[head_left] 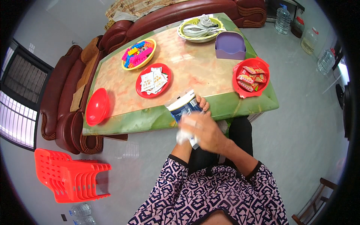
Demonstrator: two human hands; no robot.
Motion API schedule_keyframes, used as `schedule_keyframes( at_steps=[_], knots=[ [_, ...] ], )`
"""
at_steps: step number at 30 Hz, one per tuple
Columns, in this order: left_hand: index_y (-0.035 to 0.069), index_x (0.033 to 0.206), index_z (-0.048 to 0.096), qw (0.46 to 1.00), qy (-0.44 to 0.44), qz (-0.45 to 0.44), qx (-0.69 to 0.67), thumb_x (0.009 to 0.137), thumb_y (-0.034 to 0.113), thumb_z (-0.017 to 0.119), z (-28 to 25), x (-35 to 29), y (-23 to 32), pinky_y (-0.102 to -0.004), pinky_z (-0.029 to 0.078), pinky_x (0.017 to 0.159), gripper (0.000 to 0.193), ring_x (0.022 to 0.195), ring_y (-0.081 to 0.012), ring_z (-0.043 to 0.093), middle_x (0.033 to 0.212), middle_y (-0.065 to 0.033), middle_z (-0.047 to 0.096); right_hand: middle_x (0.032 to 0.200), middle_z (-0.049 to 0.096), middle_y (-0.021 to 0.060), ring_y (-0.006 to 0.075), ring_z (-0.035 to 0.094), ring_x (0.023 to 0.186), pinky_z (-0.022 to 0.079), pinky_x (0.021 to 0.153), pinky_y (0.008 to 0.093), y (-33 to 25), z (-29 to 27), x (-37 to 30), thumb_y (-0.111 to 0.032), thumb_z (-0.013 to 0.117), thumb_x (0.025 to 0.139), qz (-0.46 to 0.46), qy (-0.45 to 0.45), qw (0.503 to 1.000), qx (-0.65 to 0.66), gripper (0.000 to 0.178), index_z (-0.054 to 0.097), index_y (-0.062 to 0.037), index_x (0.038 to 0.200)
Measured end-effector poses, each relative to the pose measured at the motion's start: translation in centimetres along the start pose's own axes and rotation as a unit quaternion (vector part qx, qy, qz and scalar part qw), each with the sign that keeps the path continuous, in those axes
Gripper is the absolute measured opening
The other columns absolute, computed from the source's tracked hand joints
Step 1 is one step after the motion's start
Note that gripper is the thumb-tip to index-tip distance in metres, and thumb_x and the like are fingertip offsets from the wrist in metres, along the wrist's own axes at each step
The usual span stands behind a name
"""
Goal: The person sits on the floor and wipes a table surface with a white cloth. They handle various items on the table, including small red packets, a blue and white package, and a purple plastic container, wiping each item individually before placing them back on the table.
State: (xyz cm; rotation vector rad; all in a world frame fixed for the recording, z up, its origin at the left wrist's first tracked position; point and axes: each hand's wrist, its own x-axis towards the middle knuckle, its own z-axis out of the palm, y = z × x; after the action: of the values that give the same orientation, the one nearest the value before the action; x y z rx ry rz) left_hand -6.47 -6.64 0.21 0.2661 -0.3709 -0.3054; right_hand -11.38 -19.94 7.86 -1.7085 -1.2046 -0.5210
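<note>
Just over the table's near edge, my left hand (203,104) is closed around a blue-and-white plastic packet (182,105), its fingers curled over the right side. The rest of that hand is hidden behind the packet. In front of the packet's lower part is my right hand (207,131), blurred by motion. Its fingers are closed on a crumpled white, cloth-like piece (183,137), whose exact kind the blur hides. On the table beyond, a red plate (169,83) bears several small white sachets (153,81).
The green-edged table (150,126) also bears a red bowl (98,107), a basin of building blocks (138,54), a basin with white spoons (201,30), a purple container (230,45) and a red bowl of snack packets (251,77). Stacked red chairs (73,174) stand left.
</note>
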Motion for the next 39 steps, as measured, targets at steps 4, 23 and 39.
schedule_keyframes(
  at_steps=[4,23,39],
  knots=[
    [0.008,0.104,0.049,0.973,0.174,0.098,0.115,0.091,0.044,0.048,1.7,0.1,-3.1,-0.0380,0.045,0.069,0.038,0.083,-0.0219,0.045,0.088,-0.0074,0.047,0.120,0.056,0.0162,0.0309,0.054,0.114,0.044,0.089,0.0425,2.5,1.3,5.0,-0.010,0.063,0.072,0.139,0.036,0.982,-0.121,0.043,0.060,-0.0056,0.115],
    [0.016,0.132,0.045,0.994,0.080,0.072,-0.009,0.094,0.040,0.047,0.4,0.6,-1.0,-0.0438,0.045,0.082,0.045,0.103,-0.0248,0.047,0.111,-0.0100,0.051,0.115,0.055,0.0152,0.0343,0.053,0.107,0.040,0.085,0.0436,3.9,1.1,4.9,-0.008,0.065,0.073,0.139,0.048,0.980,-0.133,0.040,0.055,-0.0054,0.112],
    [0.019,0.144,0.034,0.990,-0.087,0.091,-0.056,0.092,0.046,0.049,-2.3,1.9,1.3,-0.0516,0.044,0.095,0.060,0.121,-0.0300,0.047,0.130,-0.0098,0.050,0.118,0.052,0.0215,0.0380,0.052,0.107,0.043,0.093,0.0451,-1.4,0.0,-4.3,0.000,0.065,0.073,0.133,-0.061,0.986,-0.085,0.047,0.055,0.0026,0.119]
  ],
)
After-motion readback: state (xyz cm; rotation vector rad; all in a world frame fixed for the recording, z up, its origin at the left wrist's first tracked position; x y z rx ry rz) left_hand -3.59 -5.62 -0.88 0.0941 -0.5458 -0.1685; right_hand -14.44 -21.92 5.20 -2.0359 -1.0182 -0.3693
